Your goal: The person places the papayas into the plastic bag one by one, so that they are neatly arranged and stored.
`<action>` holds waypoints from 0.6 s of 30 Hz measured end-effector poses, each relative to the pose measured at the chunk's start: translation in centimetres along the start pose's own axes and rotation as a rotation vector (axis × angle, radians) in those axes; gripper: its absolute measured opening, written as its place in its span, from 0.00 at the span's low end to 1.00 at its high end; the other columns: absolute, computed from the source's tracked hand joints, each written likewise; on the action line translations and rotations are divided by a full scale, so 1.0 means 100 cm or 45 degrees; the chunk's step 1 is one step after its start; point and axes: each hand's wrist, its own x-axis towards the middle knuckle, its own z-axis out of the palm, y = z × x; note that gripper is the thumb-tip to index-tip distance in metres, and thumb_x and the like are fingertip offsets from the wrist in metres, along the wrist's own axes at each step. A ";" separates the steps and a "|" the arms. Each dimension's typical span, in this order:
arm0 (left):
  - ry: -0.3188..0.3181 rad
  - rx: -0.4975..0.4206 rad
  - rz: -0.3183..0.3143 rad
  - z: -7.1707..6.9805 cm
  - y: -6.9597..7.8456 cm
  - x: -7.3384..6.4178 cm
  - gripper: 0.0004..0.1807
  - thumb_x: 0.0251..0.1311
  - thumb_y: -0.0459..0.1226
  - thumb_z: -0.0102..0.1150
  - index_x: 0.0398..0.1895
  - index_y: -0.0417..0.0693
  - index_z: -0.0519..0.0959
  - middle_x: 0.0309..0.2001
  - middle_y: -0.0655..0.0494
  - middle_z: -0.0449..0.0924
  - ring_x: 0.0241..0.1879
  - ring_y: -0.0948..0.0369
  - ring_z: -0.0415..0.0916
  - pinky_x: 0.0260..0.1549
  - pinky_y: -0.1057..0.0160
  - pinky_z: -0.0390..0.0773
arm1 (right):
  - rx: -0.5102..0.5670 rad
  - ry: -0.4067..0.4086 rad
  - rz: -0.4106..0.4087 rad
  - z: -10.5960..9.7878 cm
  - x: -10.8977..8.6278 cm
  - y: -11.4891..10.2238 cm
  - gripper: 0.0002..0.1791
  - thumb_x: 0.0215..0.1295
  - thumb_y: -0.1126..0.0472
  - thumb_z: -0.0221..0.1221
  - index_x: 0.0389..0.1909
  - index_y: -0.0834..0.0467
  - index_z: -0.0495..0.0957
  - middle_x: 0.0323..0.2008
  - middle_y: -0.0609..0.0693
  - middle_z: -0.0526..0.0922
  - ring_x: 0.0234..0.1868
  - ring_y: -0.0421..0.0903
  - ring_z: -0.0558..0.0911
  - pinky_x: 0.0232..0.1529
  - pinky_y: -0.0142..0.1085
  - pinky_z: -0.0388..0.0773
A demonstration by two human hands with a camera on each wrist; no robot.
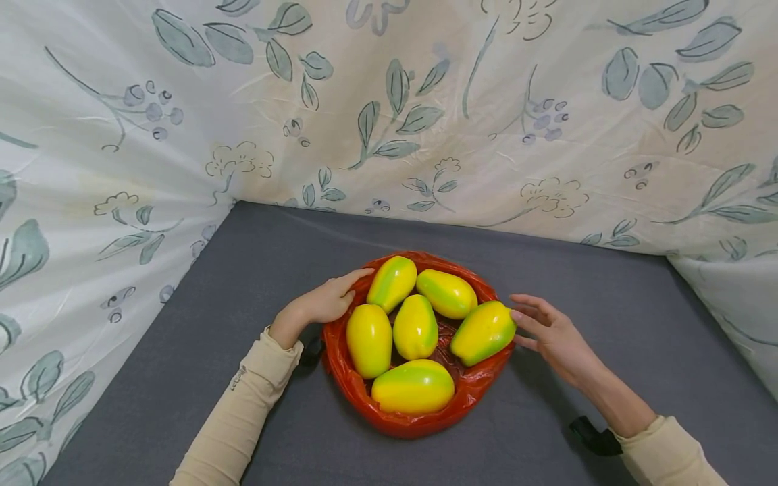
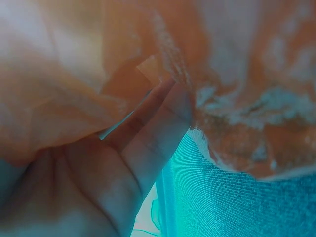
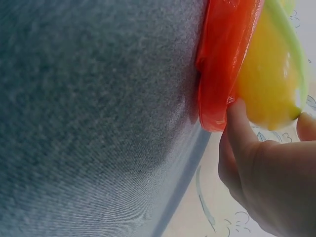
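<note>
Several shiny yellow-green mangoes (image 1: pixel 415 327) lie in a round red plastic bag (image 1: pixel 398 426) whose rim is rolled into a low wall. At the bag's left rim, my left hand (image 1: pixel 322 302) holds the plastic, index finger stretched along the edge and thumb nearer me. The left wrist view shows translucent plastic (image 2: pixel 54 118) draped over part of that hand. On the opposite side my right hand (image 1: pixel 556 341) has loosely bent, spread fingers around the end of the rightmost mango (image 3: pixel 269 74). One fingertip (image 3: pixel 239 106) meets the red rim, and the thumb is close to the mango's tip.
A dark grey cloth (image 1: pixel 261 236) covers the flat surface under the bag. Pale leaf-and-flower fabric (image 1: pixel 365 101) hangs behind and along both sides. A black wrist strap (image 1: pixel 594 437) shows at my right sleeve.
</note>
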 end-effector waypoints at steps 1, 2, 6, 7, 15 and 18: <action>0.000 0.003 0.003 0.000 0.000 0.000 0.29 0.70 0.29 0.38 0.74 0.46 0.52 0.69 0.42 0.57 0.55 0.49 0.66 0.58 0.50 0.66 | -0.002 -0.001 -0.001 0.000 0.000 0.000 0.36 0.71 0.50 0.52 0.71 0.64 0.51 0.65 0.63 0.57 0.60 0.55 0.65 0.53 0.44 0.74; 0.000 0.002 0.005 0.000 0.000 0.000 0.29 0.70 0.29 0.38 0.74 0.46 0.52 0.69 0.42 0.57 0.55 0.49 0.66 0.58 0.50 0.66 | -0.003 -0.001 -0.001 0.000 0.000 0.000 0.36 0.71 0.50 0.52 0.70 0.64 0.51 0.65 0.62 0.57 0.60 0.55 0.65 0.52 0.44 0.74; -0.001 0.001 0.010 0.000 0.000 0.000 0.29 0.70 0.29 0.38 0.74 0.46 0.52 0.69 0.42 0.57 0.55 0.49 0.66 0.58 0.50 0.65 | 0.001 -0.003 -0.003 0.001 0.001 0.001 0.35 0.71 0.50 0.52 0.70 0.64 0.53 0.64 0.62 0.58 0.58 0.51 0.67 0.52 0.43 0.74; -0.001 -0.001 0.009 0.000 0.000 0.000 0.29 0.70 0.29 0.38 0.74 0.46 0.52 0.69 0.42 0.58 0.55 0.49 0.66 0.58 0.50 0.66 | 0.000 -0.004 -0.004 0.001 0.001 0.001 0.35 0.71 0.50 0.52 0.70 0.64 0.53 0.64 0.62 0.58 0.58 0.50 0.68 0.52 0.43 0.75; -0.005 -0.008 0.002 0.000 0.000 0.000 0.29 0.70 0.29 0.38 0.74 0.47 0.52 0.69 0.42 0.57 0.55 0.49 0.66 0.58 0.50 0.66 | -0.001 -0.054 -0.064 0.004 0.000 -0.002 0.32 0.71 0.53 0.53 0.68 0.66 0.58 0.63 0.64 0.62 0.51 0.40 0.74 0.49 0.39 0.76; -0.001 -0.002 0.006 0.000 0.000 0.000 0.29 0.70 0.29 0.38 0.74 0.47 0.52 0.69 0.42 0.57 0.55 0.49 0.66 0.59 0.50 0.65 | -0.025 -0.089 -0.106 0.005 0.000 -0.002 0.30 0.71 0.54 0.52 0.67 0.66 0.60 0.61 0.64 0.64 0.51 0.39 0.75 0.48 0.38 0.77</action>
